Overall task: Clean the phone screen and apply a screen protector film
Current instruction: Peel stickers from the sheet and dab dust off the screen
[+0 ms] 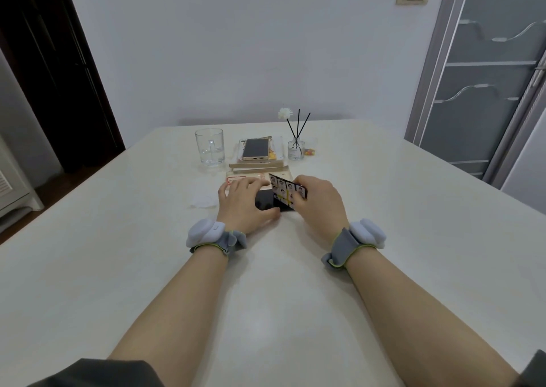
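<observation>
1. Head view: both hands meet at a black phone (265, 203) lying flat on the pale counter (118, 239), in the middle.
2. Left hand (243, 202) holds the phone: fingers reach over its far edge, thumb sits along the near edge.
3. Right hand (320, 200) pinches a dark picture card (288, 193) w/ small photos and a yellow cross.
4. Card is tilted up, low edge down at the phone's right part. Can't tell if it touches the glass.
5. White wipe (204, 202) lies just left of the left hand.
6. Pack w/ red mark (233, 179) pokes out behind the left fingers.
7. Farther back: gold phone (256, 149) lies on a stack of flat boxes (277, 166).
8. Glass mug (209, 147) stands left of that stack, and a reed bottle (296, 149) w/ black sticks and a white flower stands right.
9. Each wrist wears a gray band w/ a white pod: left band (212, 236), right band (354, 242).
</observation>
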Demonstrator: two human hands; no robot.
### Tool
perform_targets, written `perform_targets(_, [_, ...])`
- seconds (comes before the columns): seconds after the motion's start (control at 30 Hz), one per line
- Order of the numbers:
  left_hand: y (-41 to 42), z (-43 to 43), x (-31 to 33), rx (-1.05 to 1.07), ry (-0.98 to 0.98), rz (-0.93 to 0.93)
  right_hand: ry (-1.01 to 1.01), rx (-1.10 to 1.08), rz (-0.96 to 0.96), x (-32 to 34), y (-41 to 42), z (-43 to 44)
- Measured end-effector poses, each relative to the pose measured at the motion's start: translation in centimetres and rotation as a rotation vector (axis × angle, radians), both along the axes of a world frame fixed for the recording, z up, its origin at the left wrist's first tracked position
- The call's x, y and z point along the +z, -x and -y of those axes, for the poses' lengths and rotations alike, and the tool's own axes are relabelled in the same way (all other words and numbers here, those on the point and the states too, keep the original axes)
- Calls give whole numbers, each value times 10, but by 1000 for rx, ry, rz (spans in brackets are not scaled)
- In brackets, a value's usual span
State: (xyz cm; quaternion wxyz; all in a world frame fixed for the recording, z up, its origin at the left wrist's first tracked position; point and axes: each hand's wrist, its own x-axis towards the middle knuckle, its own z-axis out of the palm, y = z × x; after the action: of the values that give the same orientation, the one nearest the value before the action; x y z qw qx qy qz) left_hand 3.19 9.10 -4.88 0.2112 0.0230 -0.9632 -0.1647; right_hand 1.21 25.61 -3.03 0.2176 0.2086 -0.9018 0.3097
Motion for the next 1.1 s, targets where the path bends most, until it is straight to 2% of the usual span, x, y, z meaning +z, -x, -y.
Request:
perform_targets(0.1, [-2,-5,3,-32,-19,-128,69,-61,61,-1,3,0])
perform_targets(0.23, [-4,-10,5,-56,18,-175,180,-48,138,1,6,0])
perform_targets(0.4, [-4,-11,6,-76,85,-146,87,-36,158,0,4,6])
perform_targets(0.63, [-3,-10,6,-82,86,-123,28,-270,130,3,12,-8])
perform_targets(0.87, [-3,-12,5,-65,104,-141,63,-7,111,2,2,9])
perform_targets(1.1, [-4,-11,6,-69,93,-117,-12,-202,148,2,13,-2])
